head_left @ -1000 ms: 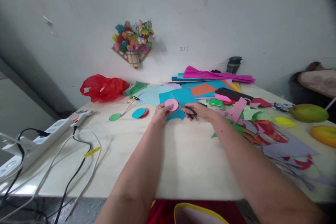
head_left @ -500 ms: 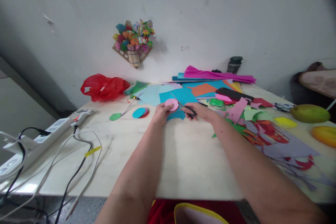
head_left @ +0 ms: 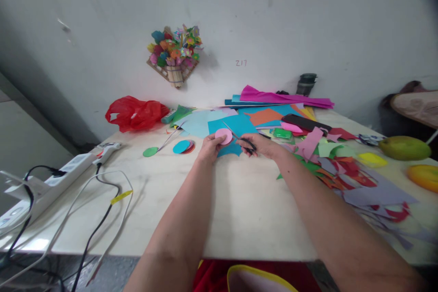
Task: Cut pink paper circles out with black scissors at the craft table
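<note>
Pinched in my left hand [head_left: 210,147] is a round pink paper disc [head_left: 223,136], with the thumb on its face. My right hand [head_left: 257,145] is closed round the black handles of the scissors [head_left: 247,142]; their blades point up and left, close to the disc's right edge. Behind and below the disc lies blue paper [head_left: 236,124] with a scalloped cut lower edge. To the left, a small stack of discs [head_left: 181,147] with a blue one on top rests on the table, and a green disc [head_left: 150,152] lies beyond it.
Coloured scraps [head_left: 342,169] and two fruits [head_left: 404,147] are at the right. A black phone [head_left: 304,123] and rolled magenta paper [head_left: 285,96] lie at the back. At the left are a red bag [head_left: 135,114], a power strip [head_left: 65,173] and loose cables [head_left: 92,232].
</note>
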`<state>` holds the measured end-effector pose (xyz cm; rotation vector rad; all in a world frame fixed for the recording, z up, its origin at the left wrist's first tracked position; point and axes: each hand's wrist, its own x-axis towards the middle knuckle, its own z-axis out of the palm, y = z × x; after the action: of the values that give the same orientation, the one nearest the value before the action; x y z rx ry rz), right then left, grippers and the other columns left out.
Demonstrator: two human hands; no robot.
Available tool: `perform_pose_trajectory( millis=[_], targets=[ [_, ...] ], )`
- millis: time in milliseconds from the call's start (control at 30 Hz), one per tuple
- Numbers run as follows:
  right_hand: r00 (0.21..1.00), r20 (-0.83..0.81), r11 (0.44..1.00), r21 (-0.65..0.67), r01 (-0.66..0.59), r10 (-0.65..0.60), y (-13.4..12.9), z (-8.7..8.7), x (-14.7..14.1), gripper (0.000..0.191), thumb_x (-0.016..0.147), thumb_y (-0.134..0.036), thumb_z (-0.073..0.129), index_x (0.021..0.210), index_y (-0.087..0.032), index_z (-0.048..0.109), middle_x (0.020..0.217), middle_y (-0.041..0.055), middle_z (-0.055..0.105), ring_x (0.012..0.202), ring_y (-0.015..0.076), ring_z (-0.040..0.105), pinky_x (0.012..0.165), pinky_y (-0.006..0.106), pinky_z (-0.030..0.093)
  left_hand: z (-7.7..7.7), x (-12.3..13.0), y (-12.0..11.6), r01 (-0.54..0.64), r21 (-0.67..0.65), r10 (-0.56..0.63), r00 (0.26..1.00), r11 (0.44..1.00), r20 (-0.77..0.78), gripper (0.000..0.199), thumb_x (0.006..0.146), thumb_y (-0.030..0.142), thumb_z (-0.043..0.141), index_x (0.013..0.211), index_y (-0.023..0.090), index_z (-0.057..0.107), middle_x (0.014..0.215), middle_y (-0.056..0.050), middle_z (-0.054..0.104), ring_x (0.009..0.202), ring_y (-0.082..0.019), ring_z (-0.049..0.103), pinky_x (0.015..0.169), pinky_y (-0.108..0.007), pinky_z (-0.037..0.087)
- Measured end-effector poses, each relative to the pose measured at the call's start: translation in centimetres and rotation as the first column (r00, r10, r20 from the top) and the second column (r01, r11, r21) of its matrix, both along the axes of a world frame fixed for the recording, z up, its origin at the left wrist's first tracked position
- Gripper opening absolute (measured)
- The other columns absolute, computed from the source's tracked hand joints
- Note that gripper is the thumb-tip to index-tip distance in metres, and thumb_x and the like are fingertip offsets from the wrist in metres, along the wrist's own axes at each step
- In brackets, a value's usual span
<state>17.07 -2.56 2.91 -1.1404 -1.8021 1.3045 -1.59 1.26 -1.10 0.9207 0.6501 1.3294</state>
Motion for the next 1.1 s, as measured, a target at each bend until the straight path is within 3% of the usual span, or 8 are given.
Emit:
perform_pose_trajectory(
  millis=[500,833,1100],
  targets=[
    [1.0,0.014,0.999,0.019,0.026,-0.026,0.4,-0.2,0.1,0.023,0.077,-0.038,0.063,0.073,-0.017,0.053,0.053,-0.0037,0.053,0.04,0.0071,0.047,0.031,0.018,0.025,-0.1,-0.1,0.1,0.006,0.015,-0.006,1.0,1.0,-0.005,0.03,0.055,0.018,0.08,0.081,0.007,0.069,0.083,-0.012,0.071,0.082,-0.024,0.068,0.084,-0.037,0.052],
    [0.999,-0.01,0.998,-0.05,0.049,-0.049,0.0,0.5,0.2,0.021,0.077,-0.036,0.06,0.071,-0.017,0.054,0.053,-0.0023,0.053,0.04,0.0069,0.046,0.033,0.019,0.022,-0.2,-0.3,0.2,0.033,0.02,-0.032,0.999,0.999,-0.004,0.032,0.055,0.019,0.08,0.082,0.006,0.069,0.085,-0.013,0.071,0.083,-0.025,0.068,0.082,-0.037,0.053],
    [0.998,-0.023,0.995,-0.083,0.049,-0.051,-0.5,1.2,0.0,0.025,0.071,-0.038,0.064,0.066,-0.017,0.053,0.049,-0.0031,0.05,0.038,0.007,0.043,0.035,0.021,0.027,0.0,-0.4,0.1,0.038,0.014,-0.038,0.999,0.999,-0.004,0.031,0.053,0.019,0.08,0.079,0.007,0.069,0.081,-0.011,0.072,0.077,-0.023,0.068,0.082,-0.038,0.054]
  ],
)
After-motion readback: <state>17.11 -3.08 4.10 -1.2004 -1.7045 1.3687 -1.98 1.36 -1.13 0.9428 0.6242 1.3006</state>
